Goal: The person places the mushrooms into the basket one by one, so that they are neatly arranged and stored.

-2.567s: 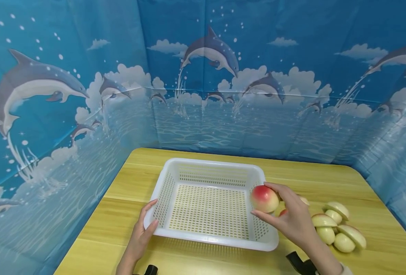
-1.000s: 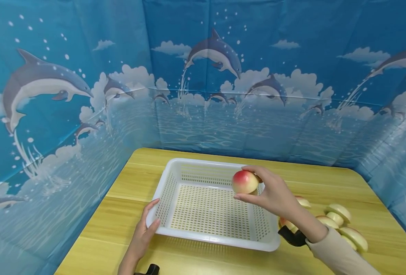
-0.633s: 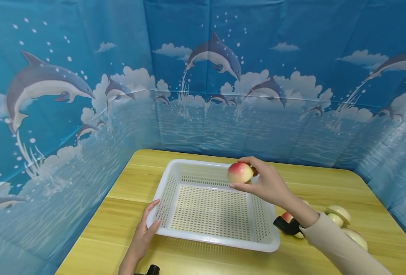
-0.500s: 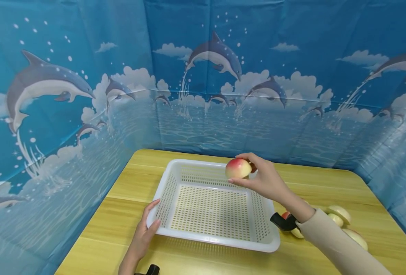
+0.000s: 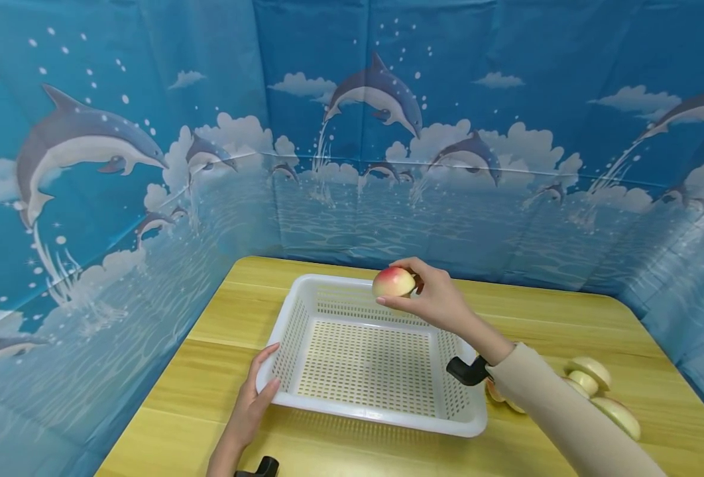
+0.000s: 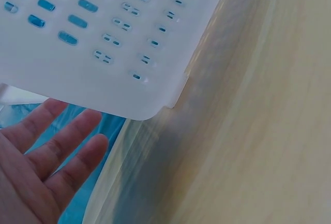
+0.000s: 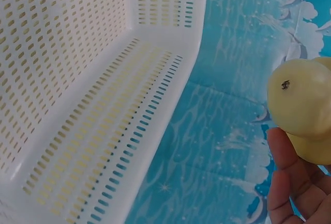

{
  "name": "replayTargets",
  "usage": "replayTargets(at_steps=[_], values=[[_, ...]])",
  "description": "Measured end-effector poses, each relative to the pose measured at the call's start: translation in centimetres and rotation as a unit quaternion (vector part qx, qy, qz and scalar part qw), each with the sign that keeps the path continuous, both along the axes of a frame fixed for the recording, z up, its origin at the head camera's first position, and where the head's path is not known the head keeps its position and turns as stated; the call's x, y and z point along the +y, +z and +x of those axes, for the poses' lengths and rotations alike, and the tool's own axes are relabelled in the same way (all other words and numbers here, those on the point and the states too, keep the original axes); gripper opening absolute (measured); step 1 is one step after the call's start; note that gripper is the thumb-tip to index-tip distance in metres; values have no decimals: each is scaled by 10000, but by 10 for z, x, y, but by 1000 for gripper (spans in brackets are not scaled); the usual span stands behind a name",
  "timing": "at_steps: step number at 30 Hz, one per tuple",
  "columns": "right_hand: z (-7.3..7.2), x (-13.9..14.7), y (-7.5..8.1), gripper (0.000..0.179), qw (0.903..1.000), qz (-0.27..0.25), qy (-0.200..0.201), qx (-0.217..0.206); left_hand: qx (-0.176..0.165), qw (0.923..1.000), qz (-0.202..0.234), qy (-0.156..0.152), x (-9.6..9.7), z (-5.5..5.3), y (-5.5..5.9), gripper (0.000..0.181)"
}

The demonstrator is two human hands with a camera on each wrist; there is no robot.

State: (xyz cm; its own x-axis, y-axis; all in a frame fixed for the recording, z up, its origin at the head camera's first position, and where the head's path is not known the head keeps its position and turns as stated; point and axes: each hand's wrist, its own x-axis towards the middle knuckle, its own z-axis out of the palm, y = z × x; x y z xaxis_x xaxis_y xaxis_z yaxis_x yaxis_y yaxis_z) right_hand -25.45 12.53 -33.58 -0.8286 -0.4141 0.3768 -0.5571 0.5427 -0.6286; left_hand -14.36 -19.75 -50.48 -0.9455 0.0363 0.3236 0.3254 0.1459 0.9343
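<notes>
My left hand (image 5: 246, 409) grips the left front corner of a white perforated plastic basket (image 5: 366, 413), thumb over the rim and fingers along the outer side. From the left wrist, its fingers (image 6: 72, 136) show beside the lower basket wall (image 6: 119, 79). My right hand (image 5: 438, 301) pinches a mushroom (image 5: 392, 282) with a red-and-cream rounded cap. It holds the mushroom above the basket's back rim, cap facing left. In the right wrist view the mushroom's pale stem end (image 7: 297, 97) has a dark spot, with fingers (image 7: 283, 149) below it. No mushroom shows inside the basket.
Several more mushrooms (image 5: 589, 372) lie on the wooden table (image 5: 221, 361) right of the basket, partly hidden by the right sleeve (image 5: 561, 401). A blue dolphin-print curtain (image 5: 352, 218) hangs behind the table and along both sides. Black mounts (image 5: 467, 371) sit at the wrists.
My right hand has carried the mushroom left and back, from the basket's right side to over its back rim. The left hand keeps its grip and the basket stays about in place.
</notes>
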Motion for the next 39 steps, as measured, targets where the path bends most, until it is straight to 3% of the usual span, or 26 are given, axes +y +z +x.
replayTargets(at_steps=[16,39], values=[[-15,-38,-16,67,9971,34,253,-715,-15,10000,6,-8,-1,0,0,51],[-39,-78,-49,54,9925,287,626,-1013,-93,9999,143,-23,0,-3,-3,52]])
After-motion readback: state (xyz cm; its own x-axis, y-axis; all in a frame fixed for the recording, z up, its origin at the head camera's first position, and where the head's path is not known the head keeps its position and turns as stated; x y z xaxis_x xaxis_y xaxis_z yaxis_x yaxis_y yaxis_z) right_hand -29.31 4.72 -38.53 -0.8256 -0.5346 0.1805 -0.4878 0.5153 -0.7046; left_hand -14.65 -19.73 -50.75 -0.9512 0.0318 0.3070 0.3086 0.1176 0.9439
